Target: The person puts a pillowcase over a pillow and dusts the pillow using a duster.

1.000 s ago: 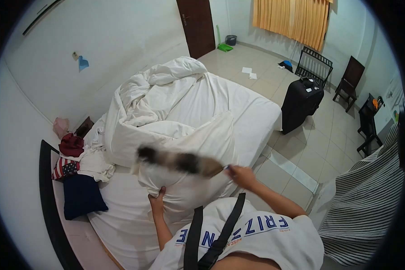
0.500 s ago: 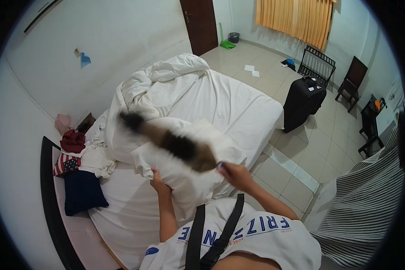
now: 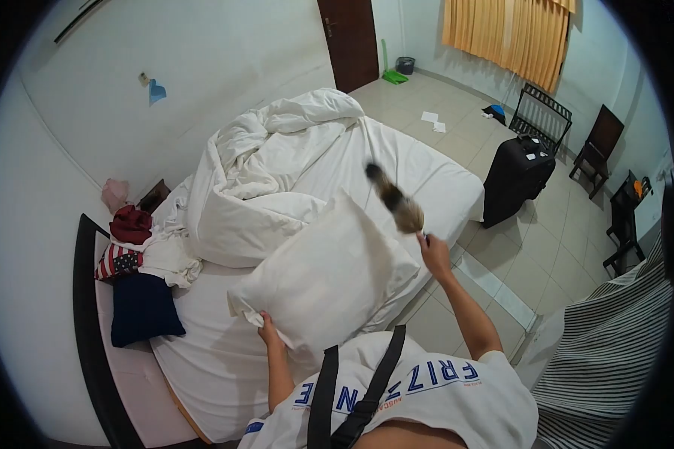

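A white pillow (image 3: 318, 277) is held tilted above the bed, its lower left corner gripped by my left hand (image 3: 271, 333). My right hand (image 3: 433, 253) is closed around the handle of a feather duster (image 3: 397, 198) with brown and black bands. The duster points up and left, beyond the pillow's right side and over the white bed sheet (image 3: 434, 168). Only a little of its handle shows at my fingers.
A bunched white duvet (image 3: 232, 172) lies against the wall side. A navy pillow (image 3: 146, 310), a flag-patterned cushion (image 3: 118, 262) and dark red cloth (image 3: 131, 224) sit by the headboard (image 3: 93, 329). A black suitcase (image 3: 513, 179) stands beyond the bed's foot.
The duster has swung from over the pillow, where it was blurred, to the right and away from it. My right hand moved right and up; my left hand still grips the pillow.
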### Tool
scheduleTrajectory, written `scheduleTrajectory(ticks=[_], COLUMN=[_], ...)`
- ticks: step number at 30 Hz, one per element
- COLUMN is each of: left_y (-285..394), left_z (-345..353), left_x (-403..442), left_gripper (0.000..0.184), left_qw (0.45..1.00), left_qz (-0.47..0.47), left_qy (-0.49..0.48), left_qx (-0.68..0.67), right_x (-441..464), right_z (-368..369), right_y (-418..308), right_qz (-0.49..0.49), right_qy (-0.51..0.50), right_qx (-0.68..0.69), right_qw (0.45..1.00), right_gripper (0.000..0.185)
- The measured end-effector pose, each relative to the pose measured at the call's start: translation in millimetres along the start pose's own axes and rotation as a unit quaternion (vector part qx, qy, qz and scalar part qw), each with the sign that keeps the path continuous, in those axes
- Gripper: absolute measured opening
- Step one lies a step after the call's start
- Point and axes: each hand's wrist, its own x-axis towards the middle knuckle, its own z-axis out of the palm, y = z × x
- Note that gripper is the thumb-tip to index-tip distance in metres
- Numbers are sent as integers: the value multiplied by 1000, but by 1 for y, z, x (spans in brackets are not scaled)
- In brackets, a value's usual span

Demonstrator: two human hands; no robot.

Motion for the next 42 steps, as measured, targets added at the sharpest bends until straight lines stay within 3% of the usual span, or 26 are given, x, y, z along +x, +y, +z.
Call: scheduleTrajectory(ticks=[4, 7, 8, 9, 10, 11, 12, 14, 19, 24, 28, 30, 32, 34, 36, 37, 39, 42], left_y=[-56, -68, -64, -53, -43, -48, -54, -61, 32, -37, -61, -68, -73, -69, -37, -23, -15, 2], left_z=[-54, -64, -60, -53, -48, -55, -65, -80, -47, -71, -64, -57, -48, -37, -8, 2, 14, 38], left_x=[37, 36, 26, 12, -1, -1, 1, -5, -133, -96, -69, -56, -46, -35, -49, -57, -46, -42], left_gripper=[86, 92, 94, 95, 97, 98, 100, 102, 105, 98, 96, 95, 93, 91, 91, 90, 84, 72], left_qw=[987, 983, 984, 984, 984, 986, 986, 977, 914, 965, 976, 978, 976, 969, 977, 975, 982, 987], left_qz=[-86, -126, -124, -122, -121, -101, -82, -76, -196, -87, -47, -24, -1, 8, -90, -142, -151, -158], left_qy=[59, 66, 70, 74, 77, 46, 15, -45, -200, -187, -114, -78, -45, -18, 30, 53, 38, -33], left_qx=[123, 114, 110, 106, 102, 123, 144, 197, 293, 162, 179, 193, 214, 247, 191, 164, 104, -17], right_x=[22, 15, 8, 2, -13, -31, -41, -56, -16, 0, -22, -51, -82, -102, -99, -98, -95, -102], right_z=[-52, -19, 4, 36, 47, 58, 75, 101, 53, -14, 41, 85, 119, 116, 89, 78, 49, 12], right_y=[-99, -100, -87, -54, -45, -21, 22, 95, 54, -78, -65, -3, 82, 118, 118, 120, 111, 35], right_qz=[-86, -79, -116, -101, -167, -85, -30, 31, 92, -2, -98, -33, 81, 168, 203, 197, 156, 109], right_qy=[127, 202, 214, 179, 167, 12, -144, -233, -95, 28, 135, -11, -231, -195, -112, -89, -46, 4], right_qx=[197, 327, 313, 256, 148, 96, -85, -132, -76, 138, 204, 55, -95, -53, -37, -20, -5, 79], right_qw=[968, 920, 918, 945, 960, 992, 985, 963, 988, 990, 965, 998, 965, 965, 972, 976, 987, 991], right_gripper=[34, 30, 27, 26, 24, 29, 43, 50, 51, 40, 29, 39, 55, 55, 56, 56, 54, 44])
